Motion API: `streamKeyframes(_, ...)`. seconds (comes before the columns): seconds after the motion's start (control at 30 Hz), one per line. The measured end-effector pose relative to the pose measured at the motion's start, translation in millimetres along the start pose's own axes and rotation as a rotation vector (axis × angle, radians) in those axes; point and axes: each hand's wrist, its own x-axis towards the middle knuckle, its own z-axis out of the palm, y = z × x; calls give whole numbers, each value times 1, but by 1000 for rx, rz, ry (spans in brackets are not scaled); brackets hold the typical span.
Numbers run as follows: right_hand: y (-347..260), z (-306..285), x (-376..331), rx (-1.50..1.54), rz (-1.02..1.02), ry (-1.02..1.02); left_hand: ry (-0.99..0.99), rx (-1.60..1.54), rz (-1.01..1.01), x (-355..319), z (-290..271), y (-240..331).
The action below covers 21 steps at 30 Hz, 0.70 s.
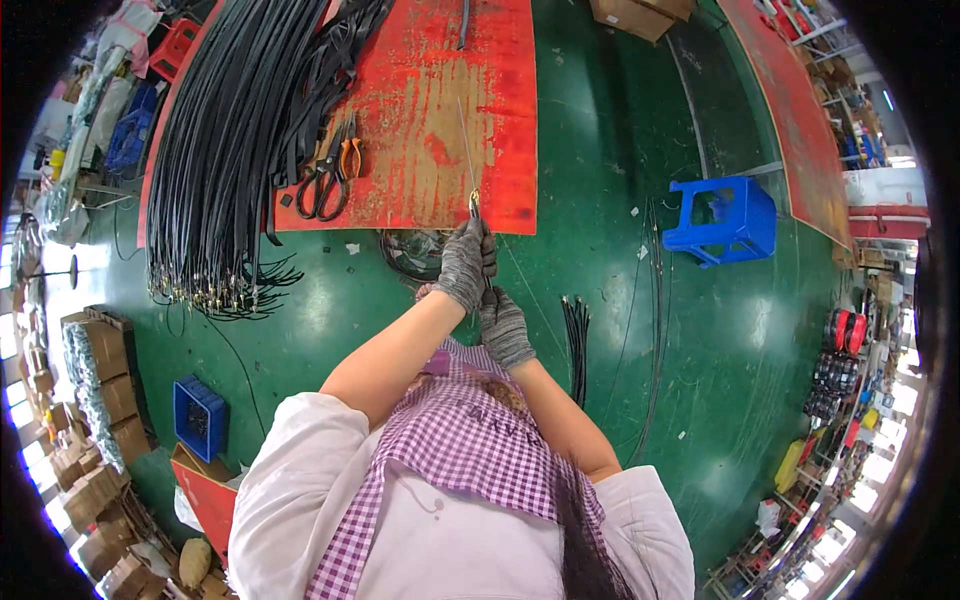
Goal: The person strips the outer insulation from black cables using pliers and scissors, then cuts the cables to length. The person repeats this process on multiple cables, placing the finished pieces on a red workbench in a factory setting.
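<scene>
Both of my hands wear grey knitted gloves. My left hand (463, 268) is closed around a black cable (475, 214) near the front edge of the red worktable (512, 110). From the cable's brass-coloured end fitting (474, 197), a thin bare wire (465, 135) runs forward over the worn tabletop. Just below and to the right, my right hand (504, 328) is closed, with the lower stretch of the same cable in its fingers. Black-handled scissors (322, 192) and orange-handled pliers (350, 158) lie on the table, left of my hands.
A thick bundle of black cables (225, 150) hangs over the table's left front edge. Coiled cables (405, 255) sit below the table. More cables (576, 345) lie on the green floor to the right, before a blue stool (722, 220). A blue crate (199, 420) stands lower left.
</scene>
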Motion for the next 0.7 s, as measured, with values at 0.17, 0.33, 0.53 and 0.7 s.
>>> streamKeyframes(0.17, 22, -6, 1, -6, -95, -35, -81, 43, 39, -11, 2, -6)
streamKeyframes(0.33, -17, -57, 34, 507, -28, 67, -143, 402, 388, 25, -44, -44)
streamKeyframes(0.53, -61, -77, 62, 462, 29, -99, -109, 460, 314, 1, -29, -48)
streamKeyframes(0.7, -68, -52, 78, 234, -57, -92, -116, 204, 93, -11, -35, -20)
